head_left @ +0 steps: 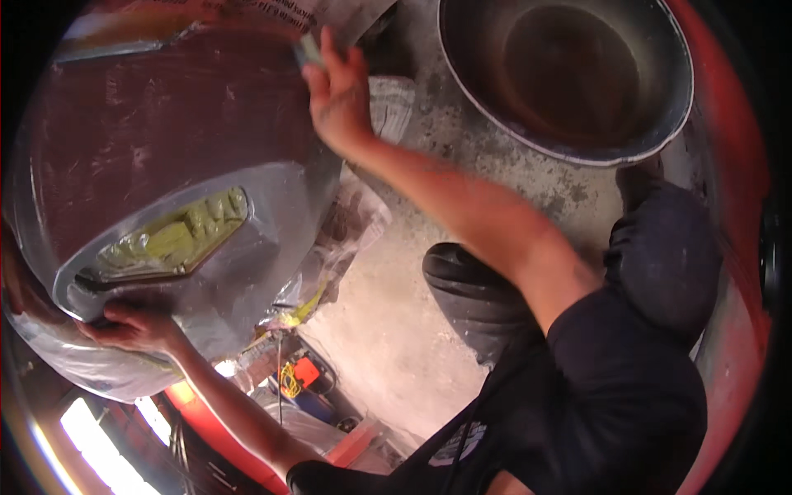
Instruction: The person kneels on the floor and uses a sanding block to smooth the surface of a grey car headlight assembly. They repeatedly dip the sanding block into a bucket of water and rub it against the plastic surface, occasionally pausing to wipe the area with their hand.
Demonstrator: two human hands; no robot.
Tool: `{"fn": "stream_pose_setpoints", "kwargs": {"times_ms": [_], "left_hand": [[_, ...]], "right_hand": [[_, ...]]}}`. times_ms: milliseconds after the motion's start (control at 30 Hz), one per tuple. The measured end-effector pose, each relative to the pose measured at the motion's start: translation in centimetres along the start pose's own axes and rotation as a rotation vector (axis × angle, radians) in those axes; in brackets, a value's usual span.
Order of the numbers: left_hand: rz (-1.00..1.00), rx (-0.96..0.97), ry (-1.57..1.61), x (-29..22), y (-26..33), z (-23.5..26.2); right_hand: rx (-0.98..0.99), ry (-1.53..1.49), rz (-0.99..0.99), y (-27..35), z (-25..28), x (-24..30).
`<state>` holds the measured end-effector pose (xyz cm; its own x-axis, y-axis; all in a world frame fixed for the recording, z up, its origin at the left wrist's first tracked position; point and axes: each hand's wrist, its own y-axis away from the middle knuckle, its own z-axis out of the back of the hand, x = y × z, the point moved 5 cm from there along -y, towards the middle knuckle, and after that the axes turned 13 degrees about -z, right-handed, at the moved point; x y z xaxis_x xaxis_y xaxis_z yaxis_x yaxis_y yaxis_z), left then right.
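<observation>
A large car body panel [165, 124], brown-maroon above and grey lower down, fills the left side. In its grey part is a recess shaped like a lamp opening [177, 239], covered with wrinkled yellowish masking. My left hand [132, 327] lies against the grey surface just below that recess, fingers stretched out, holding nothing. At the panel's far right edge my raised right hand [340, 103] pinches a small pale-green flat piece [311, 49], perhaps a sanding pad. The fingers hide part of it.
A wide dark basin [569, 74] with murky liquid stands on the stained concrete floor [388, 305] at the far right. Printed paper and torn plastic sheeting [351, 231] hang around the panel. A red-orange item with yellow cord [301, 375] lies lower down. My bent knees are close by.
</observation>
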<state>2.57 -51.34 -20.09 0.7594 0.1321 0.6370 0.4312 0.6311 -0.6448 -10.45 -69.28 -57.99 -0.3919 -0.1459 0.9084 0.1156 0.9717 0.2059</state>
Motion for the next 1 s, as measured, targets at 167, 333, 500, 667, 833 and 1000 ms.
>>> {"fn": "stream_pose_setpoints", "kwargs": {"times_ms": [167, 333, 500, 667, 833, 1000], "left_hand": [[0.017, -0.006, -0.065, 0.3, -0.2, 1.4], [0.091, -0.023, 0.025, 0.5, 0.7, 0.3], [-0.001, -0.013, -0.016, 0.1, -0.5, 1.0], [-0.021, -0.003, -0.030, 0.2, -0.1, 1.3], [0.017, 0.007, 0.019, -0.6, -0.4, 0.4], [0.012, -0.013, -0.022, 0.0, -0.1, 1.3]], "right_hand": [[0.063, -0.110, 0.065, 10.5, 1.1, 0.6], [0.150, -0.089, 0.400, 4.1, -0.2, 6.8], [0.101, -0.155, 0.313, 9.4, 1.4, 0.2], [0.106, -0.107, 0.329, 7.5, 0.9, 4.6], [0.110, 0.013, 0.430, 8.2, 2.4, 2.7], [0.183, -0.017, 0.527, 9.0, 1.0, 6.6]]}}
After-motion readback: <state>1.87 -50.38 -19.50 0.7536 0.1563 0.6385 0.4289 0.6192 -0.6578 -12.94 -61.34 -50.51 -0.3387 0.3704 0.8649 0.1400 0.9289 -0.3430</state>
